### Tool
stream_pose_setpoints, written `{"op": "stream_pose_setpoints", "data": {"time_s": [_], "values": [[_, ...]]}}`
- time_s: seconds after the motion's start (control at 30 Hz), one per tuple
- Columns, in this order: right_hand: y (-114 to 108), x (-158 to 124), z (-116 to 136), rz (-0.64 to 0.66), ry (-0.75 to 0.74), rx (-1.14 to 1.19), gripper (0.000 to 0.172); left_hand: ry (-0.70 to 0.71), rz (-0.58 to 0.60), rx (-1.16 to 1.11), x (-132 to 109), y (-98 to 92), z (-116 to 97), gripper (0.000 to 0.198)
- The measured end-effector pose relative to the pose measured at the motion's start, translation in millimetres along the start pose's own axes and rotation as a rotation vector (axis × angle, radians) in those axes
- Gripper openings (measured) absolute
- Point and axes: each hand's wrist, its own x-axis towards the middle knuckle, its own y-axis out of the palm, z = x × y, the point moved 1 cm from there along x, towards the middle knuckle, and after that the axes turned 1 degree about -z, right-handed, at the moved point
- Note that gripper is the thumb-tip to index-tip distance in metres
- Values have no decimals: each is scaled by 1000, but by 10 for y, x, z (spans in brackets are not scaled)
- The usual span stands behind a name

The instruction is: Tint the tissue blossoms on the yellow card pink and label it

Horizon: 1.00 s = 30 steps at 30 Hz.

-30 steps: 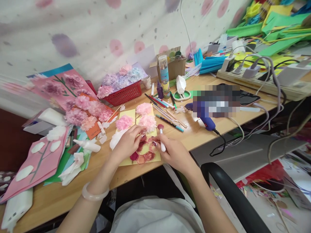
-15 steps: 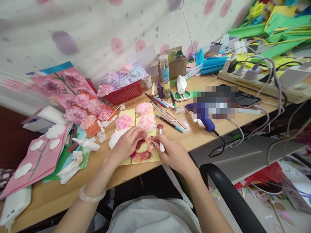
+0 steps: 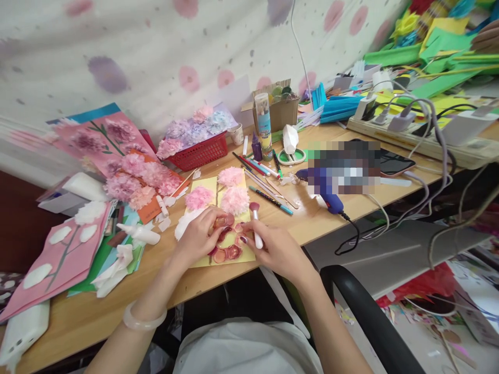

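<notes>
My left hand [image 3: 200, 231] is closed on the left side of a ring-shaped palette [image 3: 233, 251] of reddish-brown colour pans. In my right hand [image 3: 273, 246] is a makeup brush [image 3: 258, 239] with a white handle, its pink bristles pointing up and away from me. The fingertips of that hand also reach the palette's right edge. Beneath lies a yellow card [image 3: 245, 255] with pink paper flowers [image 3: 235, 198] and a dark painted stem. A white paper flower [image 3: 186, 223] is partly hidden behind my left hand.
A blue glue gun [image 3: 331, 197] lies to the right with its cord hanging down. Pens [image 3: 271, 200] and scissors [image 3: 292, 157] lie behind the card. At the left are a glue bottle [image 3: 142, 234] and a pink card [image 3: 66, 254]. A red basket [image 3: 202, 150] holds more flowers.
The fingers of my left hand have shifted slightly on the palette, and more of a brown pan shows under them. The brush stays in my right hand, nearly unmoved.
</notes>
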Motion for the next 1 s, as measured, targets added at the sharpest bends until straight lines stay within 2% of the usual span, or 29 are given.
{"op": "stream_pose_setpoints", "data": {"time_s": [0.1,0.27,0.53,0.77,1.0], "values": [[-12,-7,-14,26,-14,1,18,-20,21,-3,-9,-57,-22,15],[-30,-29,1,33,-8,-6,20,-77,-16,0,-50,-164,-32,21],[-12,-19,-14,22,-10,1,17,-51,39,-64,-15,-45,-39,22],[-19,-15,7,30,-14,-14,15,-168,-54,-144,-75,-71,32,26],[-26,-21,10,25,-1,24,20,-276,-25,-397,-24,11,-12,22]]}}
